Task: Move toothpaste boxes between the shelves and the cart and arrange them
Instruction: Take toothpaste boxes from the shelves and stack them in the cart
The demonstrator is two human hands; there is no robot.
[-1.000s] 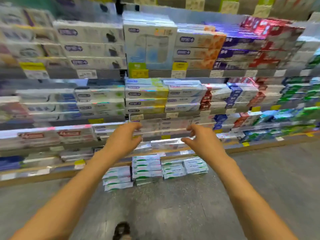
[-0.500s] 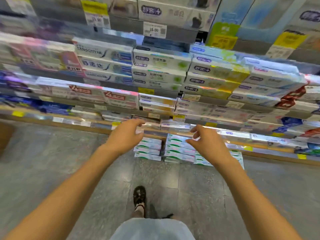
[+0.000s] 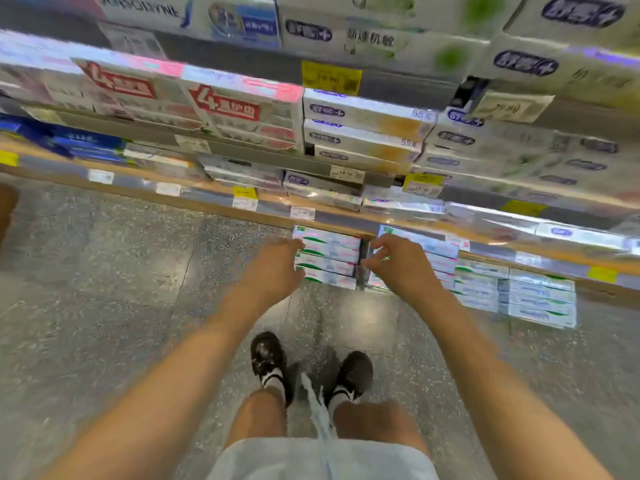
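Two stacks of green-and-white toothpaste boxes sit on the grey speckled floor right under the lowest shelf edge, and we reach for them with both arms stretched down. Our left hand lies at the left end of the left floor stack, four boxes high, fingers loosely curled against the box ends; motion blur keeps us from telling whether it grips one. Our right hand hovers at the left end of the right floor stack, thumb and fingers drawn close together as if pinching, though we cannot tell if a box is between them. Farther right, more green-and-white boxes lie in a low pile on the floor.

Shelves above hold packed rows: red-labelled multipacks on the left, blue boxes at far left, white-and-orange boxes in the middle, pale boxes with purple logos on the right. Yellow price tags hang along the rails. Near us we see our dark shoes, white socks and light shorts.
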